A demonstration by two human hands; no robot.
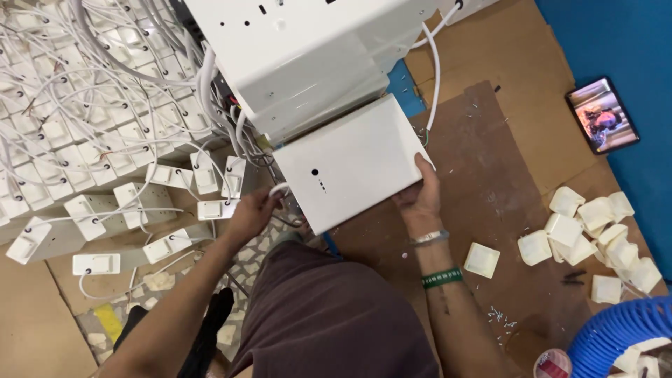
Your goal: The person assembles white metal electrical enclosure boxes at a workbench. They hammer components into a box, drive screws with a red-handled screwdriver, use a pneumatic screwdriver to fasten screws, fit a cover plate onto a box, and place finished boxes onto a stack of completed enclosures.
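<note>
Listing by size, largest first:

Stack of white metal boxes: fills the top centre, corners offset from one another, small holes in the faces.

Brown cardboard sheets: spread over the blue floor at right, a darker sheet beneath the person's right arm.

Mass of white cables and small white socket boxes: crowds the left side, the boxes in rough rows, the cables looped over them.

White box: flat and rectangular, tilted, held at the foot of the stack above the person's lap; a dark round hole and three small dots on its upper face.

Blue ribbed hose: curved, bottom right corner.

Pile of white square covers: loose on the cardboard at right, one lying apart nearer the right arm.

Phone: lit screen, lying on the cardboard's edge at far right.

Right hand: gripping the box's lower right corner, thumb along the edge, fingers hidden beneath; bracelets on the wrist.

Left hand: curled shut, pinching a white cable at the box's left corner.

Screws: scattered, tiny, near the right forearm.
</note>
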